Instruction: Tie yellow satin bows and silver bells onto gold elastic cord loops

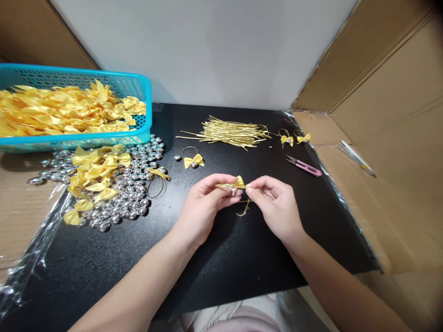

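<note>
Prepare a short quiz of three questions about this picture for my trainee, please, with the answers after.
1. True or false: the pink snips lie nearer the right hand than the left hand.
2. Which things lie in the blue basket? A: silver pieces; B: yellow bows; C: gold strands.
3. What colour is the shiny piece beside the bow that the left hand holds?

Key: 1 true; 2 B; 3 silver.
</note>
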### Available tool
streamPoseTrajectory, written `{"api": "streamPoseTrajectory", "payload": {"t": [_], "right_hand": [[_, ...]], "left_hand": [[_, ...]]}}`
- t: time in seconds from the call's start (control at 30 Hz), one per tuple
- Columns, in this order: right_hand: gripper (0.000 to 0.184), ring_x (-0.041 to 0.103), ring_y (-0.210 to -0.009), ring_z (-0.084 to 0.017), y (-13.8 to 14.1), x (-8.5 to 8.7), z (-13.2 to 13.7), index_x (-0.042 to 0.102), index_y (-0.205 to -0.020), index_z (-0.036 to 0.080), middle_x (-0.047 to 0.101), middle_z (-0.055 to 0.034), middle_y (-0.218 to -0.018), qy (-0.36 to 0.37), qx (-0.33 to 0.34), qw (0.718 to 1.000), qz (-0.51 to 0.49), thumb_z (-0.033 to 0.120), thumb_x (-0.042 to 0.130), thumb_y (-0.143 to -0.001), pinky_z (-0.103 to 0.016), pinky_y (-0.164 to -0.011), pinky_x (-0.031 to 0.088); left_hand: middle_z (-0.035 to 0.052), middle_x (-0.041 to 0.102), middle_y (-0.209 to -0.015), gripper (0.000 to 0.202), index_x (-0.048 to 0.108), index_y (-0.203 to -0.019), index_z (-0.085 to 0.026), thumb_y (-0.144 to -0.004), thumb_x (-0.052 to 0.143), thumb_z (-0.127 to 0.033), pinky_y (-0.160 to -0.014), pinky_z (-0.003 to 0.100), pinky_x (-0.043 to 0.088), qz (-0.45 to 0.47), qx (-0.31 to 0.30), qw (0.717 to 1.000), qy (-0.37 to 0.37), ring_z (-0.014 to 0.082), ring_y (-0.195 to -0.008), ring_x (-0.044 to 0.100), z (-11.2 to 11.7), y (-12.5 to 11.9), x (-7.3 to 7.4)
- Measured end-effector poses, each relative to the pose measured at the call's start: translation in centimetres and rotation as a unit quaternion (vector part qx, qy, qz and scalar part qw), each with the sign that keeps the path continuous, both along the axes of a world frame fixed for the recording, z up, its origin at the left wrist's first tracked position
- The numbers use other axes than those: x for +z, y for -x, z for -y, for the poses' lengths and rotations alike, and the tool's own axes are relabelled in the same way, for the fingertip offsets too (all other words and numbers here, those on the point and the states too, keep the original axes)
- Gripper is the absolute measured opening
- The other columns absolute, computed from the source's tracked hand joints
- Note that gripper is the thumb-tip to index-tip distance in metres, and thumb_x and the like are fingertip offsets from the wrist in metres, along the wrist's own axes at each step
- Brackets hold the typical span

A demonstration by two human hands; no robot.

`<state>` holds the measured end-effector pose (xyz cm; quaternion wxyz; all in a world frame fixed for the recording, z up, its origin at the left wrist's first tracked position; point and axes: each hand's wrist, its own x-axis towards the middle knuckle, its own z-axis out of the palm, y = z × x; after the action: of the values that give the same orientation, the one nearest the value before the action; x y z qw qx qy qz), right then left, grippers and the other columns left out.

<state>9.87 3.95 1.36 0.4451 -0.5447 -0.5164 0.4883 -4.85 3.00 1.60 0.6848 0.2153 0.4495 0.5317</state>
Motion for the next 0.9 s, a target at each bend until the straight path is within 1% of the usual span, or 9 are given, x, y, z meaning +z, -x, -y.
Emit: {"api": "streamPoseTrajectory", "payload": {"t": [0.33, 0.57, 0.73, 0.9], "right_hand": [[0.010, 0.051, -0.055, -0.011, -0.01, -0.12, 0.00, 0.066, -0.068, 0.017, 0.061, -0.0006, -0.061, -0.005, 0.010, 1.000, -0.002, 0.027, 0.068, -0.070, -0.024, -0.050, 0.041], [0.010, 0.052, -0.055, -0.012, -0.06, -0.15, -0.02, 0.066, -0.068, 0.017, 0.062, -0.0009, -0.061, -0.003, 0.008, 1.000, 0.001, 0.027, 0.068, -0.070, -0.024, -0.050, 0.041], [0.009, 0.050, -0.054, -0.011, -0.14, -0.02, -0.04, 0.066, -0.068, 0.017, 0.062, -0.0008, -0.061, -0.006, 0.007, 1.000, 0.001, 0.026, 0.067, -0.070, -0.023, -0.050, 0.041], [0.009, 0.047, -0.052, -0.010, -0.24, 0.10, -0.12, 0.065, -0.067, 0.017, 0.058, 0.0007, -0.058, -0.011, 0.006, 1.000, 0.005, 0.025, 0.067, -0.070, -0.023, -0.048, 0.039]], "left_hand": [[0.0001, 0.073, -0.073, 0.011, 0.070, -0.074, -0.016, -0.066, 0.075, -0.012, -0.067, 0.019, 0.059, 0.007, -0.010, 1.000, -0.017, 0.0105, -0.067, 0.070, -0.01, 0.05, -0.21], [-0.0022, 0.070, -0.065, 0.014, 0.062, -0.069, -0.017, -0.067, 0.074, -0.011, -0.064, 0.018, 0.059, 0.011, -0.010, 0.999, -0.040, 0.0105, -0.065, 0.070, 0.04, 0.03, -0.14], [-0.0012, 0.070, -0.065, 0.010, 0.064, -0.068, -0.016, -0.067, 0.073, -0.011, -0.065, 0.018, 0.059, 0.004, -0.017, 0.999, -0.033, 0.0102, -0.065, 0.070, -0.10, 0.04, -0.12], [-0.0017, 0.070, -0.066, 0.010, 0.063, -0.068, -0.016, -0.068, 0.073, -0.011, -0.065, 0.018, 0.059, 0.006, -0.012, 0.999, -0.029, 0.0107, -0.067, 0.071, -0.19, 0.12, -0.28]]}}
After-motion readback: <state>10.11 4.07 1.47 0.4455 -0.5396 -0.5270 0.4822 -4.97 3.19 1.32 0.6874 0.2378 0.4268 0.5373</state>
